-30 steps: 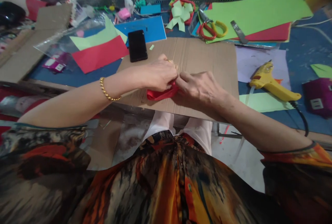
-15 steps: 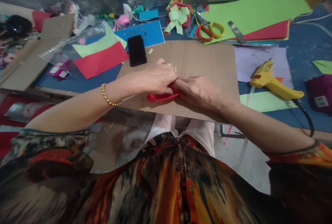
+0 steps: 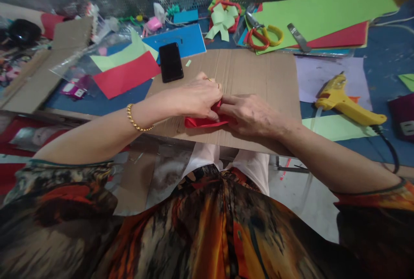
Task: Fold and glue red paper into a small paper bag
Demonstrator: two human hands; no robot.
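A folded piece of red paper (image 3: 201,122) lies low over the cardboard sheet (image 3: 268,76), largely covered by both hands. My left hand (image 3: 202,98) is closed on it from the left, thumb and curled fingers pressing the paper. From the right, my right hand (image 3: 247,113) grips the same paper, its fingertips close against the left thumb. The paper's left corner and lower edge show beneath the hands; its far part is hidden.
A black phone (image 3: 170,62) rests at the cardboard's upper left, near red paper (image 3: 127,74). Scissors (image 3: 265,36) and a metal blade (image 3: 298,36) lie on green sheets (image 3: 323,11). At right is a yellow glue gun (image 3: 351,102). A green paper bow (image 3: 223,21) sits behind.
My right fingers have shifted slightly and straightened, and a bit more of the red paper shows between the hands. My left hand stays nearly still. The view has turned slightly.
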